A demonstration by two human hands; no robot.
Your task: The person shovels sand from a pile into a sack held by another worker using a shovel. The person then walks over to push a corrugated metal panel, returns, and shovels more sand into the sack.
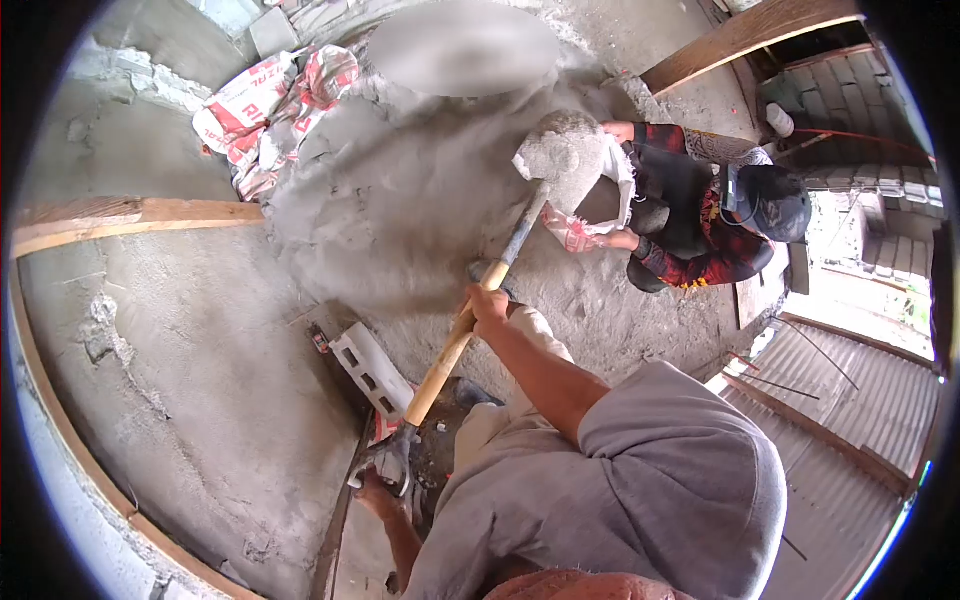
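My right hand (487,308) is wrapped round the wooden shaft of a shovel (441,376), partway along it. Lower down at the left, my left hand (376,494) grips the D-shaped handle at the shaft's end. The shovel's blade is covered by a heap of grey sandy material (568,155). This load is at the mouth of a white and red sack (622,185). A co-worker (715,215) holds the sack's rim with both hands, one on each side of the opening.
Grey powdery material (400,190) spreads over the floor ahead. Crumpled red and white sacks (270,115) lie at the upper left. A hollow concrete block (370,368) is beside the shovel. Wooden boards (140,218) cross at left and upper right; corrugated sheets (840,400) are at right.
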